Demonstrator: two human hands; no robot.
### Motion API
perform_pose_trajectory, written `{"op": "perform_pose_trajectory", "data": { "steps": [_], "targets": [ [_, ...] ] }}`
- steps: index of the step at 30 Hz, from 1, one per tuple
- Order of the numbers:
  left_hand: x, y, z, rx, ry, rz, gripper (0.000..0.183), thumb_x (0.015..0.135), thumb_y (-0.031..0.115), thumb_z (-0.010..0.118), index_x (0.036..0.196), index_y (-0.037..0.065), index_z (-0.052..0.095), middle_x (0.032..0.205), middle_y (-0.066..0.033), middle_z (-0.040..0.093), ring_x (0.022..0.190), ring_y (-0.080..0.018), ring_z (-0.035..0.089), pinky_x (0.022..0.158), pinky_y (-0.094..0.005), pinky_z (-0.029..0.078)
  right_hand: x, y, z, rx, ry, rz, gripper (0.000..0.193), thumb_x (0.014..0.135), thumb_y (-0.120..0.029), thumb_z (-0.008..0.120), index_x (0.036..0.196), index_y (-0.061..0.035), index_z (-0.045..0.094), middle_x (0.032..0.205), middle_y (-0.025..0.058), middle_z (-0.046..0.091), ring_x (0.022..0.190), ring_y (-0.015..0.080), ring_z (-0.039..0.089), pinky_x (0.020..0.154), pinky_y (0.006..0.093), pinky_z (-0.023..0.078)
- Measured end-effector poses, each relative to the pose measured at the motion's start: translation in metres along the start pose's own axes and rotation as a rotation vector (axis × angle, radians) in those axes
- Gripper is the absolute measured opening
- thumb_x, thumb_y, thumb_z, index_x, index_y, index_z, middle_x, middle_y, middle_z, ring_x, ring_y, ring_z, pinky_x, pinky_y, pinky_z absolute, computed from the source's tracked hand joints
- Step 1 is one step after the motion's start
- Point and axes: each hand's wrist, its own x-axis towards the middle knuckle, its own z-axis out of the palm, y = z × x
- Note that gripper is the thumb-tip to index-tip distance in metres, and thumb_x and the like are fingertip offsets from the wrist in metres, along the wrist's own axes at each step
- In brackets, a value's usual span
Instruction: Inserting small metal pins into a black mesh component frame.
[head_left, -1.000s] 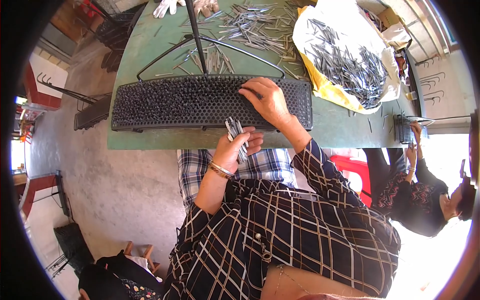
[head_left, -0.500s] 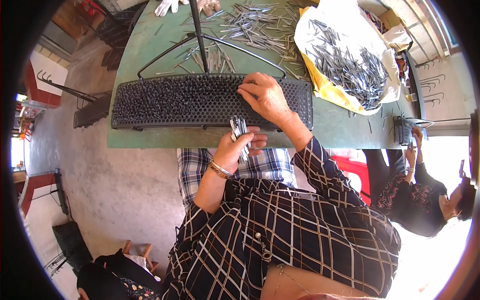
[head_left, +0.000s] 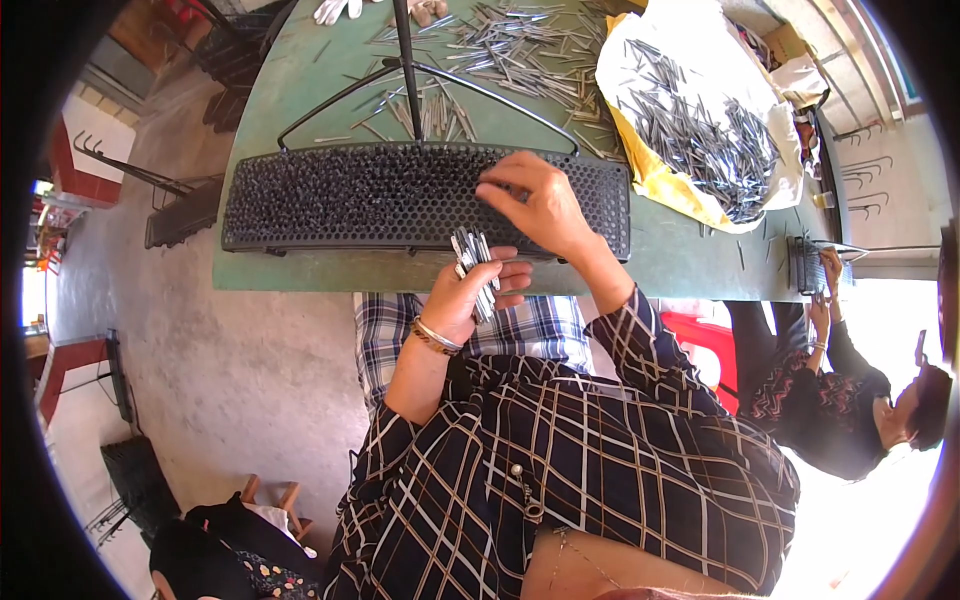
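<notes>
A long black perforated rack [head_left: 590,215] with a wire handle frame lies across the near part of the green table. Its left and middle holes are thick with upright dark rods; open holes show toward the right end and front. My right hand [head_left: 548,208] is over the rack right of its middle, thumb and forefinger pinched near the holes; anything between them is too small to make out. Just in front of the rack, palm up, my left hand [head_left: 462,298] grips a bundle of thin metal rods [head_left: 470,252] under its thumb, other fingers partly spread.
Loose rods [head_left: 510,45] lie scattered on the green table [head_left: 300,100] behind the rack. A white and yellow sack [head_left: 640,165] full of rods is at the right. White gloves [head_left: 335,10] rest at the far edge. Another person [head_left: 850,400] works at a similar rack on the right.
My right hand has drawn slightly back from the rack's holes, its fingers still pinched. My left hand keeps the bundle almost in place. The whole view has shifted a little.
</notes>
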Motion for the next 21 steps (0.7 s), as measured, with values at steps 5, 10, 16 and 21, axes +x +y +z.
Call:
{"op": "perform_pose_trajectory", "data": {
  "steps": [5,10,16,21],
  "targets": [
    [-0.003,0.005,0.003,-0.001,-0.024,0.060,0.029,0.093,0.014,0.051,0.117,-0.003,0.051,0.107,-0.0196,0.062,0.095,-0.0260,0.064,0.074,-0.0348,0.057,-0.012,-0.007,-0.009,0.394,-0.536,0.326,0.024,0.078,-0.022,0.072,0.086,0.0009,0.070,0.076,0.0094,0.066,0.066,0.0146,0.060,0.059,0.0280,0.047],
    [0.001,-0.002,0.000,-0.052,0.053,0.123,0.028,0.092,0.015,0.053,0.115,-0.003,0.053,0.105,-0.0187,0.063,0.094,-0.0252,0.065,0.074,-0.0345,0.057,-0.013,-0.008,-0.009,0.571,-0.504,0.624,0.022,0.082,-0.017,0.068,0.088,0.0039,0.069,0.070,0.0083,0.067,0.063,0.0088,0.058,0.055,0.0245,0.047],
    [0.002,-0.003,0.001,-0.068,0.164,0.174,0.029,0.092,0.017,0.054,0.113,-0.004,0.054,0.104,-0.0194,0.063,0.091,-0.0238,0.065,0.071,-0.0337,0.057,-0.010,-0.007,-0.009,0.484,-0.472,0.588,0.024,0.086,-0.019,0.066,0.093,0.0035,0.069,0.072,0.0044,0.066,0.064,0.0070,0.058,0.056,0.0220,0.046],
    [0.003,-0.006,-0.008,-0.081,0.241,0.181,0.031,0.091,0.017,0.054,0.113,-0.004,0.053,0.104,-0.0202,0.064,0.089,-0.0232,0.066,0.070,-0.0331,0.057,0.001,-0.008,-0.006,0.504,-0.354,0.596,0.025,0.087,-0.021,0.065,0.098,0.0021,0.068,0.075,0.0037,0.066,0.064,0.0061,0.058,0.056,0.0207,0.045]
  ]
}}
